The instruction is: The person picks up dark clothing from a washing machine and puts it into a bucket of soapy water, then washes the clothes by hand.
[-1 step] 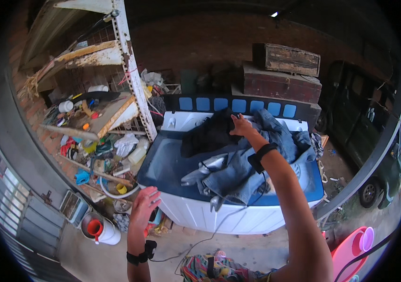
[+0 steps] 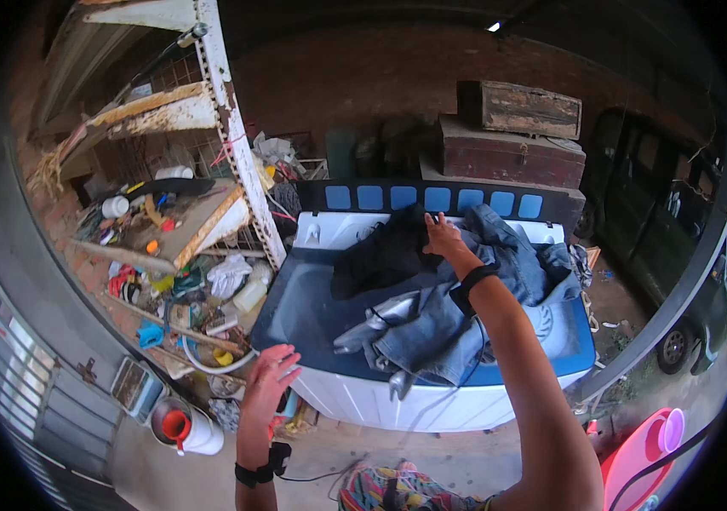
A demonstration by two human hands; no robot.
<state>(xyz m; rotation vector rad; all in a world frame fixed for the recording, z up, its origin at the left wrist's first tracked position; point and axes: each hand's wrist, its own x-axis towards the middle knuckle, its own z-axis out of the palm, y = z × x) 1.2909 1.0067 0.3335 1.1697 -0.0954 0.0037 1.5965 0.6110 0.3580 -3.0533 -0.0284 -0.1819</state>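
Note:
A dark garment (image 2: 380, 255) and blue denim clothes (image 2: 440, 332) lie heaped on the blue top of a white washing machine (image 2: 363, 400). My right hand (image 2: 444, 238) reaches over the heap to the right edge of the dark garment, fingers apart and seemingly touching it. Shiny silver-grey pieces (image 2: 389, 315) stick out from the front left of the denim; what they are I cannot make out. Away from the clothes, by the machine's front left corner, my left hand (image 2: 268, 383) hangs in the air, empty, its fingers spread.
A rusty shelf (image 2: 210, 230) crowded with odds and ends stands left of the machine. Below it are a white bucket (image 2: 204, 434) and a red jug (image 2: 176, 426). Old wooden chests (image 2: 512, 157) are stacked behind. A pink basin (image 2: 636, 460) stands at lower right.
The view has shifted slightly, so the machine sits a little lower and farther right. My left hand's fingers look more spread; my right hand stays at the dark garment.

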